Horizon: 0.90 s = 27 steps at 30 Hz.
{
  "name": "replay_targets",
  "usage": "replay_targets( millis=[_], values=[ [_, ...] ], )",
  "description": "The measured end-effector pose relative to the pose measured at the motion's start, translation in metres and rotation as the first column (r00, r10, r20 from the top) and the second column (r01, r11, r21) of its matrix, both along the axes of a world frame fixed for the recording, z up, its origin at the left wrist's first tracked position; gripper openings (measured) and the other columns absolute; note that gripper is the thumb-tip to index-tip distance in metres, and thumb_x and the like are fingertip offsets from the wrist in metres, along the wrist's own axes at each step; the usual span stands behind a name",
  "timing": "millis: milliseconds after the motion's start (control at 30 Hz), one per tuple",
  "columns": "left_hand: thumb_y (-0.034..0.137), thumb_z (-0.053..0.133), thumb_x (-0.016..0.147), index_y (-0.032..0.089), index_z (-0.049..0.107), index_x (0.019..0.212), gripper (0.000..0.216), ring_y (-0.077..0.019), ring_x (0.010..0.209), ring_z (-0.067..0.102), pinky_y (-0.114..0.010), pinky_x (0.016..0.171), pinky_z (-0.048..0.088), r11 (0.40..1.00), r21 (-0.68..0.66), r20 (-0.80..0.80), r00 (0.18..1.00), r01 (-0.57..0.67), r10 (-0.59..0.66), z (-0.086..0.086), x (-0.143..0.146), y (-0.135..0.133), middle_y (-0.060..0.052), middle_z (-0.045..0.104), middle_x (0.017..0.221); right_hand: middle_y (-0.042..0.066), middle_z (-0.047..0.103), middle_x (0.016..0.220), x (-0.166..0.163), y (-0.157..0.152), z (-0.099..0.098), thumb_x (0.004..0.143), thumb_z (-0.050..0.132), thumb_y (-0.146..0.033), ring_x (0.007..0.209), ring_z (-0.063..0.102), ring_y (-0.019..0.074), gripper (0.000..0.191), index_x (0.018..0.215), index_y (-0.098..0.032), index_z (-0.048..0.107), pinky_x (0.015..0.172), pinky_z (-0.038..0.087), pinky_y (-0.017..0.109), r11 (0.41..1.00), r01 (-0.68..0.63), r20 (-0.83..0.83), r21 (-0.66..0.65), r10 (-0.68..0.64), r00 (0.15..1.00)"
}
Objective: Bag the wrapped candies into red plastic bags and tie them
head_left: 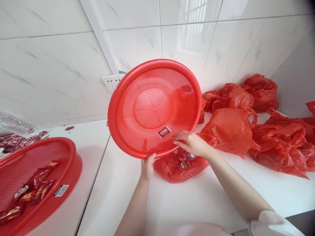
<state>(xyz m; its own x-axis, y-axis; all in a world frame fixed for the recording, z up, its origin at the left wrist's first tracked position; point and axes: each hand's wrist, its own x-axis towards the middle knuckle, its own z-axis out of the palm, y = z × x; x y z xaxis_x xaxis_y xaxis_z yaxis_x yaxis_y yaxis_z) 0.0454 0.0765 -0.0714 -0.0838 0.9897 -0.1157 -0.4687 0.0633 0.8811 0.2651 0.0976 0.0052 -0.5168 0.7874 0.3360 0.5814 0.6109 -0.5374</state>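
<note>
A round red plastic mesh basket [152, 109] is tilted up so that its inside faces me. My left hand [147, 166] grips its lower rim, thumb over the edge. One small dark red wrapped packet [164, 131] lies on the lower inner wall. Just right of that packet is my right hand [188, 141], fingers stretched out and apart from the thumb, with nothing visible in it. Beneath the lower rim sits an open red plastic bag [169, 173] holding several wrapped sweets [183, 163]. Part of the bag is hidden by the basket and my right hand.
Several red plastic bags [228, 131] stand on the white counter [172, 206] at the right. At the left, a second red basket [71, 154] holds wrapped packets [36, 182], with more packets [19, 141] behind it. A power socket [110, 80] is on the tiled wall.
</note>
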Motion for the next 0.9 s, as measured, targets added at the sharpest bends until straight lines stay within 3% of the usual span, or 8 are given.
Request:
replay_targets(
  millis=[100,200,300,433,567,700,833,900],
  values=[
    [0.028,0.067,0.069,0.018,0.063,0.115,0.047,-0.0298,0.102,0.066,-0.042,0.082,0.055,0.994,0.008,0.046,0.993,0.111,-0.111,-0.003,0.007,-0.005,-0.009,0.071,0.105,0.012,0.053,0.137,-0.009,0.002,-0.015,0.093,0.05,-0.036,0.128,0.047,0.027,0.039,0.127,-0.02,0.057,0.106,0.037,0.049,0.991,0.086,0.097,0.1,-0.096,0.991],
    [0.027,0.065,0.071,0.017,0.061,0.118,0.048,-0.0302,0.105,0.065,-0.042,0.083,0.054,0.988,0.015,0.071,0.986,0.152,-0.152,-0.005,0.012,-0.007,-0.01,0.071,0.105,0.017,0.042,0.146,-0.013,0.003,-0.026,0.088,0.055,-0.048,0.137,0.035,0.0325,0.06,0.139,-0.017,0.044,0.111,0.022,0.059,0.988,0.122,0.21,0.094,-0.139,0.968],
    [0.026,0.065,0.072,0.019,0.059,0.122,0.05,-0.0294,0.106,0.064,-0.041,0.083,0.054,0.993,0.036,0.065,0.991,0.116,-0.118,-0.006,0.011,-0.004,-0.01,0.069,0.11,0.015,0.054,0.134,-0.011,0.002,-0.024,0.083,0.062,-0.048,0.124,0.049,0.0297,0.061,0.136,-0.02,0.049,0.105,0.035,0.052,1.0,-0.01,0.205,-0.022,0.014,0.979],
    [0.026,0.064,0.071,0.021,0.059,0.121,0.051,-0.0275,0.099,0.067,-0.041,0.08,0.055,0.999,0.033,0.052,0.998,0.028,-0.03,-0.007,0.001,0.005,-0.007,0.07,0.107,0.008,0.068,0.104,-0.004,0.002,-0.006,0.09,0.056,-0.029,0.095,0.062,0.0193,0.025,0.112,-0.02,0.066,0.085,0.048,0.033,0.982,-0.155,0.021,-0.106,0.158,0.987],
    [0.026,0.063,0.07,0.021,0.064,0.105,0.036,-0.0234,0.092,0.067,-0.042,0.08,0.056,0.997,0.017,0.077,0.995,-0.069,0.067,-0.001,-0.008,0.013,-0.004,0.07,0.096,0.005,0.07,0.102,0.012,-0.001,0.012,0.093,0.05,-0.031,0.086,0.065,0.0177,0.026,0.112,-0.02,0.065,0.079,0.048,0.03,0.977,-0.122,-0.085,-0.173,0.109,0.99],
    [0.024,0.061,0.071,0.019,0.064,0.087,0.017,-0.0205,0.091,0.066,-0.044,0.084,0.055,0.999,-0.036,0.144,0.989,-0.021,0.026,0.005,-0.016,0.018,-0.003,0.069,0.094,0.001,0.072,0.103,0.028,-0.006,0.02,0.087,0.059,-0.032,0.086,0.066,0.0185,0.026,0.112,-0.025,0.066,0.08,0.049,0.03,0.958,-0.074,-0.01,-0.277,0.074,0.997],
    [0.022,0.057,0.074,0.02,0.062,0.09,0.017,-0.0204,0.095,0.065,-0.045,0.087,0.054,0.998,-0.055,0.156,0.988,0.014,-0.005,0.005,-0.022,0.022,-0.003,0.07,0.099,0.001,0.073,0.096,0.033,-0.009,0.017,0.082,0.064,-0.037,0.084,0.067,0.0213,0.022,0.1,-0.027,0.07,0.075,0.05,0.032,0.926,-0.012,0.114,-0.377,0.059,0.992],
    [0.022,0.055,0.075,0.019,0.063,0.093,0.02,-0.0209,0.095,0.065,-0.045,0.086,0.054,0.998,-0.062,0.146,0.989,0.029,-0.019,0.005,-0.024,0.022,-0.005,0.07,0.101,0.006,0.071,0.105,0.034,-0.009,0.013,0.08,0.066,-0.044,0.092,0.066,0.025,0.033,0.107,-0.026,0.068,0.078,0.051,0.035,0.913,0.052,0.101,-0.405,-0.012,0.995]
  ],
)
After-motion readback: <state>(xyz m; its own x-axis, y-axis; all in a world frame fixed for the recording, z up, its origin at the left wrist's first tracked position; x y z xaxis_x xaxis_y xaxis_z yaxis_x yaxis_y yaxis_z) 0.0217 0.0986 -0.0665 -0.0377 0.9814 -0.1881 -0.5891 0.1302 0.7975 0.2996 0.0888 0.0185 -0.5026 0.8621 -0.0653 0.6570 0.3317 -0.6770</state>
